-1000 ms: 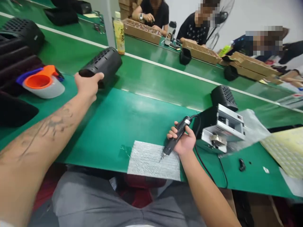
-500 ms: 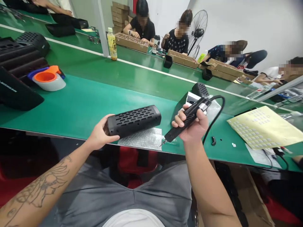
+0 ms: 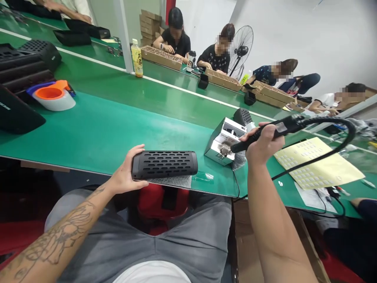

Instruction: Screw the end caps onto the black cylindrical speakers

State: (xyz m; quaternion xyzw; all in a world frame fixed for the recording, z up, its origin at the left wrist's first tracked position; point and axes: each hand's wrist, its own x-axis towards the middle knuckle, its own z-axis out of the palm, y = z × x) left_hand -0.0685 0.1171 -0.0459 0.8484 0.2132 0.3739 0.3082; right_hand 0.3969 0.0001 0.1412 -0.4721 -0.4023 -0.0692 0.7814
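Observation:
My left hand (image 3: 122,173) is closed around the left end of a black slotted speaker housing (image 3: 165,164), thumb below and fingers behind. The housing lies lengthwise over a bubble-wrap sheet (image 3: 176,181) at the table's front edge. In my right hand (image 3: 263,147) is a black electric screwdriver (image 3: 284,127) with a thick cable running off to the right. Its nose points left and meets the metal outlet at the front of a silver box (image 3: 216,147) that looks like a screw feeder. The bit's tip is hidden there.
A yellow sheet of white stickers (image 3: 318,163) lies right of my forearm. Tape rolls (image 3: 54,98) and more black housings (image 3: 25,63) are at the left. A drink bottle (image 3: 137,59) stands by a post. Several people work across the green table (image 3: 97,133).
My right hand has swung the screwdriver up and right, bringing its nose from near the bubble wrap to the silver box. The housing has turned level and sits slightly lower in my left hand.

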